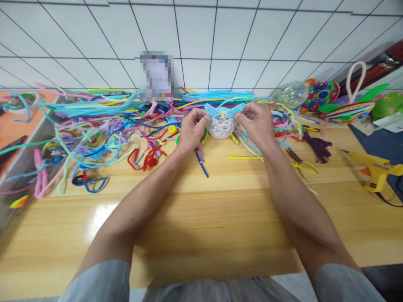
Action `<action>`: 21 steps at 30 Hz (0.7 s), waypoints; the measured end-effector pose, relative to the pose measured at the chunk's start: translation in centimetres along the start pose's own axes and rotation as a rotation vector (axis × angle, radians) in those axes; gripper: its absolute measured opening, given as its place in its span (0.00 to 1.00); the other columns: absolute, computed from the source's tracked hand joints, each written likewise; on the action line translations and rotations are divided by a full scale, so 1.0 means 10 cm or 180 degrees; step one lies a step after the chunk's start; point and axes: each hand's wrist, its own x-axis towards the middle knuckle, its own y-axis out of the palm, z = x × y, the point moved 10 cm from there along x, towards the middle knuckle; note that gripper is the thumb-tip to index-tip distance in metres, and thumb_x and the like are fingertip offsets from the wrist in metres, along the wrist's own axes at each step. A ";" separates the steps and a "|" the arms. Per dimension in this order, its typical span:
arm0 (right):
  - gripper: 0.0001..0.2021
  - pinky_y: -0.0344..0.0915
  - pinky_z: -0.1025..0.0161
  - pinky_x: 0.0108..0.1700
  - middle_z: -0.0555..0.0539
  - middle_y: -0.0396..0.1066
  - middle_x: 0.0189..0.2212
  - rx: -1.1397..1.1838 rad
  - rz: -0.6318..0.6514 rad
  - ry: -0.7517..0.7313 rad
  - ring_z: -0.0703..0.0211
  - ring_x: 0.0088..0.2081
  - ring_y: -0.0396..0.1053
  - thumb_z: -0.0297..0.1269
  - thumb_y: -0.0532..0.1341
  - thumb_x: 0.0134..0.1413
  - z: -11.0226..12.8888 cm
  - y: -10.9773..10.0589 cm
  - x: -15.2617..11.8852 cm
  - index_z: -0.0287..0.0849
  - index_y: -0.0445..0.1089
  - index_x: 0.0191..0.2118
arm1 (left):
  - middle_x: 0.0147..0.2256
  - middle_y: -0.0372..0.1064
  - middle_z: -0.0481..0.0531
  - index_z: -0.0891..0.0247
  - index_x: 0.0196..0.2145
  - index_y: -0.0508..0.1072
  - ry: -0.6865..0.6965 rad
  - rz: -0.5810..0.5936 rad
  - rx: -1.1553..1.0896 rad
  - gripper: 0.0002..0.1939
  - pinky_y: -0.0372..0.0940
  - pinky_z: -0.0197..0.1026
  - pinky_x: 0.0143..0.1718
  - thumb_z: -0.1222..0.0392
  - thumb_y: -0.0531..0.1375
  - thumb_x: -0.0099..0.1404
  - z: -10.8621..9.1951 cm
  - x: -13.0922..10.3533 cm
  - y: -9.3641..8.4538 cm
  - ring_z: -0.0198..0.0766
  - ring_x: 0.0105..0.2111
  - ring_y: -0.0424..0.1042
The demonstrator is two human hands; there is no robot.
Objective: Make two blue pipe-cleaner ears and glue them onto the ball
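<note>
A clear, round, patterned ball (221, 126) sits in front of me between my hands, at the far side of the wooden table. Two light blue pointed pieces (214, 111) spread from its top like wings or ears, with a small yellow bit between them. My left hand (193, 128) pinches the outer end of the left blue piece. The outer end of the right blue piece is between the thumb and fingers of my right hand (256, 122). Yellow and green bits show beside the ball, partly behind my fingers.
Tangled colourful pipe cleaners (107, 109) line the tiled wall. Pliers (297, 158) and a yellow glue gun (374, 167) lie to the right. A blurred upright object (157, 75) leans on the wall. Decorated balls (323, 95) stand at the back right. An orange-bottomed tray is at the left.
</note>
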 end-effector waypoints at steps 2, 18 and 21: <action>0.17 0.62 0.56 0.32 0.51 0.63 0.23 0.0018 -0.0004 0.0022 0.56 0.28 0.63 0.46 0.69 0.58 -0.01 0.00 0.00 0.48 0.63 0.26 | 0.30 0.71 0.46 0.60 0.34 0.72 0.0044 -0.0009 0.0013 0.16 0.64 0.38 0.35 0.45 0.68 0.66 -0.01 0.00 0.00 0.34 0.30 0.68; 0.18 0.62 0.56 0.34 0.51 0.67 0.25 -0.0043 0.0077 -0.0157 0.56 0.30 0.65 0.51 0.68 0.58 0.01 0.01 0.03 0.48 0.64 0.27 | 0.32 0.72 0.48 0.59 0.34 0.72 0.0096 0.0047 -0.0001 0.14 0.66 0.39 0.37 0.48 0.68 0.66 -0.01 0.01 0.01 0.36 0.32 0.69; 0.18 0.62 0.56 0.33 0.51 0.67 0.25 -0.0037 0.0061 -0.0119 0.56 0.30 0.65 0.50 0.69 0.58 0.01 0.01 0.03 0.48 0.64 0.27 | 0.32 0.72 0.48 0.60 0.33 0.72 0.0083 0.0022 0.0034 0.14 0.67 0.39 0.37 0.48 0.68 0.66 -0.01 0.01 0.01 0.36 0.32 0.69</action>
